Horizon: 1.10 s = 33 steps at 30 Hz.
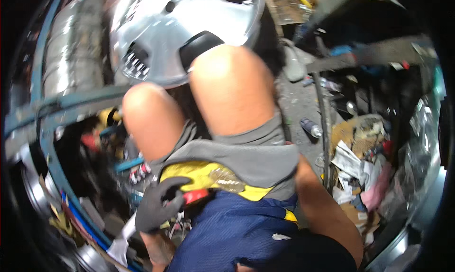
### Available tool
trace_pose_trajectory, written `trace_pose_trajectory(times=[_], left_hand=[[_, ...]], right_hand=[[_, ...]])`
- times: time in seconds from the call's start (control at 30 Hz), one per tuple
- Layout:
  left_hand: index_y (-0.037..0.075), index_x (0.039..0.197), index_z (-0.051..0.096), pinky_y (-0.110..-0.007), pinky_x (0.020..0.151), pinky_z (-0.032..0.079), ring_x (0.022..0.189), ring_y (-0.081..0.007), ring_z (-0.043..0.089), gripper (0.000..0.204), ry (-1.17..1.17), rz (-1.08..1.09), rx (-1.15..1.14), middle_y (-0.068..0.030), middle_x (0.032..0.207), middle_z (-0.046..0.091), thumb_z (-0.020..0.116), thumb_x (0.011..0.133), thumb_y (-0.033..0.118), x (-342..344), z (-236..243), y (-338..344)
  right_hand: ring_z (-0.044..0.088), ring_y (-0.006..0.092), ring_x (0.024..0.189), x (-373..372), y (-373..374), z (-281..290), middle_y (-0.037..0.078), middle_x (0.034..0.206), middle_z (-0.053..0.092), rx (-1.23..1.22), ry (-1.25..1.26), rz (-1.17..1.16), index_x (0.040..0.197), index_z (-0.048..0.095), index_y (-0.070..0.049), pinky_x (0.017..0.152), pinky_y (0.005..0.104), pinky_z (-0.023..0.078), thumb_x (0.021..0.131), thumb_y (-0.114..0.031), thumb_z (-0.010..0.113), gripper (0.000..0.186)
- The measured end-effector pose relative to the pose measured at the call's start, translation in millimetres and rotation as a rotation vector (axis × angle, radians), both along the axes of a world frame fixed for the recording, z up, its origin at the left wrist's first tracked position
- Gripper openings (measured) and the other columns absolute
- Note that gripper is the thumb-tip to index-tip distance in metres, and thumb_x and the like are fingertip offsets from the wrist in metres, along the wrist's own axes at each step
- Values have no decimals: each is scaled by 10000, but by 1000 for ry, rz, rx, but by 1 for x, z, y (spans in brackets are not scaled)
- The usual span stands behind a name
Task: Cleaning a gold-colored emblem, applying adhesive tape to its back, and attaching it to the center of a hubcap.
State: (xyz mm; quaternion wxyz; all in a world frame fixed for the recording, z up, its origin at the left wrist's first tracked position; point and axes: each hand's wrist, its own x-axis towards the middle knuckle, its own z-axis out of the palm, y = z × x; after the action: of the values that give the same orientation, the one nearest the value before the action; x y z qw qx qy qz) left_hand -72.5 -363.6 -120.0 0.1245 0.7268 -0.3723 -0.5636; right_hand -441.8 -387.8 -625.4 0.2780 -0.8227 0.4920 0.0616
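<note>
My left hand [161,203], in a dark grey glove, is beside my lap at the lower left. Its thumb and fingers curl around to a small red object [195,195] at the fingertips, whose kind I cannot make out. Yellow cloth [182,172] with a dark brown, shiny patch [226,180] lies right beyond that hand, under the grey fabric of my shorts [237,158]. My bare right arm [322,196] reaches forward along my right thigh, and the hand at its end is hidden behind the leg and fabric. A silver alloy wheel [161,28] stands just in front of my knees.
At the left, a blue metal frame [54,153] runs beside a large grey ribbed cylinder [76,44]. To the right, a dark spray can [311,128] lies on the floor near a metal stand [369,54]. Paper and rags [353,165] are heaped beneath that stand.
</note>
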Motion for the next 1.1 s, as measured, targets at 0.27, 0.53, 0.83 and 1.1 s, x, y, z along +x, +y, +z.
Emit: trace_pose_trajectory(times=[0.27,0.53,0.83,1.1], left_hand=[[3,1080,598,-323,917,493,1101,-245,592,417,-212,-251,-370,-180,1194,584,454,696,-71,-27,10,10],[-28,1369,538,-299,781,523,855,-172,667,521,-152,-310,99,-108,894,707,657,888,133,-52,9,-40],[-5,1587,237,-351,780,531,832,-251,662,893,-69,-556,189,-161,984,675,645,808,145,-32,6,-19],[-10,1444,492,-419,803,551,875,-356,693,698,-218,-570,-117,-190,1016,691,705,822,224,-40,-13,-18]], right_hand=[[717,328,933,10,-44,3,155,1078,719,-154,246,-291,1198,651,-153,802,499,550,999,-197,474,270],[719,312,889,-6,-38,30,129,990,700,-103,181,-322,1086,637,-152,770,462,548,958,-219,534,178],[737,328,889,23,-51,43,167,962,720,106,207,-383,1168,549,-118,716,482,560,947,-166,521,228],[734,325,907,3,-48,24,129,991,722,-1,227,-341,1103,617,-131,747,476,554,958,-202,531,183]])
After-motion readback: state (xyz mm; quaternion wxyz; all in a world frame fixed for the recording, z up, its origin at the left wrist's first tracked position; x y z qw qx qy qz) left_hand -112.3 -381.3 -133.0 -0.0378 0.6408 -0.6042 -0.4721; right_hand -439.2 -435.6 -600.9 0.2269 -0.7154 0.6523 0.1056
